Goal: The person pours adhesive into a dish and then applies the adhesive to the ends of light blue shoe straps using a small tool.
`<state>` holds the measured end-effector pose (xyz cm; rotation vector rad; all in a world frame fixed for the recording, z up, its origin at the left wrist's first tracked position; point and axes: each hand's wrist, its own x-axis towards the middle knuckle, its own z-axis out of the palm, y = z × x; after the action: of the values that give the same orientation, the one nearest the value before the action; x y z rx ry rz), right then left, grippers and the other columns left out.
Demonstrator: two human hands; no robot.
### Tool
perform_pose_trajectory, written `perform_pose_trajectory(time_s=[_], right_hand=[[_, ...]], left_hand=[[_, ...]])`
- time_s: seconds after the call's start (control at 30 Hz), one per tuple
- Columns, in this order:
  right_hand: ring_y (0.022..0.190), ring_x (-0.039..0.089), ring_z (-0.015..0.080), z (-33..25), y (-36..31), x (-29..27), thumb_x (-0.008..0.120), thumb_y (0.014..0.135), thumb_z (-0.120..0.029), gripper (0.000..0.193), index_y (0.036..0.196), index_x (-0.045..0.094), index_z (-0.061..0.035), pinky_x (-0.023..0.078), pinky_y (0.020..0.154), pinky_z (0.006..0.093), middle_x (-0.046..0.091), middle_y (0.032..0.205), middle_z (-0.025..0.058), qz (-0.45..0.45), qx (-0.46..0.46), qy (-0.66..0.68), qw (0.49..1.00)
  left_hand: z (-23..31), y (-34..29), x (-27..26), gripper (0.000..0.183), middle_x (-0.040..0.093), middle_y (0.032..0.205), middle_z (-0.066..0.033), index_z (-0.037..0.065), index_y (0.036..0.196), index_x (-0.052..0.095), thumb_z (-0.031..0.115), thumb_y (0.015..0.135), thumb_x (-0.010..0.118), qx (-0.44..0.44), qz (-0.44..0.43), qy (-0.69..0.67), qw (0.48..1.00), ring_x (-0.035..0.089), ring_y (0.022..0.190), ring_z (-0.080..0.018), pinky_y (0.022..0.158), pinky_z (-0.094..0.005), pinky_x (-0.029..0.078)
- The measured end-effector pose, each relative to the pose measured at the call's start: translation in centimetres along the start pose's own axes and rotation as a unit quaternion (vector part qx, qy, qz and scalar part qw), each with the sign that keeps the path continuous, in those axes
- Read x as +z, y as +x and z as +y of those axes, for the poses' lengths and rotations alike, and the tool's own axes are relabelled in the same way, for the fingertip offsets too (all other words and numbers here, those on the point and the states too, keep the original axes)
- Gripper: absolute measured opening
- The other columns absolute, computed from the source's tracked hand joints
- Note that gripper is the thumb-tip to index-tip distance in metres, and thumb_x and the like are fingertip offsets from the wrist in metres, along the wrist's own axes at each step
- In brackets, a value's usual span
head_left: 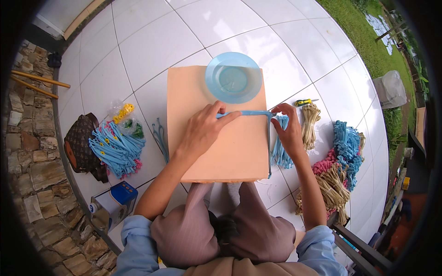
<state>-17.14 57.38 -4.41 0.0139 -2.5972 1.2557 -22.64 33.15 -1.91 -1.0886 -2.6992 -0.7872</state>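
Note:
A light blue strap (252, 112) is stretched level above a peach-coloured board (218, 161) resting before my knees. My left hand (202, 129) pinches its left end between thumb and forefinger. At the board's right edge, my right hand (288, 129) grips the strap with thumb and fingertips, where it bends and a darker length hangs down along the edge. What exactly sits between the right fingertips is too small to make out. A translucent blue bowl (212, 86) stands on the board's far part, just beyond both hands.
Right of the board lie blue straps (279, 154), a beige cord bundle (311, 126), a screwdriver (303, 102) and a blue, pink and beige cord pile (347, 152). To the left are blue straps with yellow bits (117, 149), a brown bag (82, 140) and a metal can (115, 207).

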Motion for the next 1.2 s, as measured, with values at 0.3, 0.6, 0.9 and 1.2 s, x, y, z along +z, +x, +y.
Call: perform_pose_trajectory(time_s=[0.3, 0.6, 0.9, 1.2], right_hand=[[0.094, 0.053, 0.0271, -1.0, -1.9, -3.1, 0.065, 0.073, 0.006, 0.036, 0.101, 0.044, -0.0047, 0.041, 0.085, 0.0368, 0.054, 0.097, 0.0114, 0.016, -0.097, -0.047, 0.994], [0.078, 0.064, 0.0185, -14.1, -4.4, -12.3, 0.07, 0.073, 0.005, 0.049, 0.11, 0.039, -0.0041, 0.051, 0.068, 0.0286, 0.062, 0.09, 0.0103, 0.087, -0.149, 0.024, 0.985], [0.07, 0.065, 0.0182, -28.6, -2.6, -16.9, 0.065, 0.075, 0.006, 0.052, 0.116, 0.036, -0.0052, 0.052, 0.059, 0.0293, 0.064, 0.079, 0.011, 0.026, -0.107, 0.07, 0.991], [0.084, 0.062, 0.0175, -26.5, -4.4, -14.2, 0.063, 0.087, -0.013, 0.051, 0.125, 0.029, -0.005, 0.05, 0.067, 0.0282, 0.063, 0.095, 0.0165, -0.003, -0.054, 0.355, 0.933]], left_hand=[[2.7, -1.5, -1.1, 0.037, 0.049, 0.092, -0.0022, 0.017, 0.107, 0.064, 0.0, 0.074, 0.058, 0.04, 0.03, -0.019, 0.999, 0.059, 0.066, -0.0184, 0.056, -0.0319, 0.051], [8.3, -1.3, -11.9, 0.026, 0.053, 0.098, -0.0078, 0.01, 0.108, 0.059, 0.001, 0.084, 0.057, 0.079, 0.15, -0.154, 0.973, 0.058, 0.086, -0.0219, 0.074, -0.0321, 0.049], [17.7, 0.7, -22.8, 0.033, 0.059, 0.102, -0.0062, 0.011, 0.111, 0.056, 0.021, 0.082, 0.065, 0.2, 0.197, -0.047, 0.959, 0.054, 0.1, -0.0223, 0.094, -0.0382, 0.039], [18.2, 0.5, -19.7, 0.044, 0.067, 0.08, -0.0071, 0.01, 0.12, 0.051, 0.011, 0.08, 0.068, 0.097, 0.086, -0.275, 0.952, 0.064, 0.07, -0.0178, 0.07, -0.0291, 0.05]])
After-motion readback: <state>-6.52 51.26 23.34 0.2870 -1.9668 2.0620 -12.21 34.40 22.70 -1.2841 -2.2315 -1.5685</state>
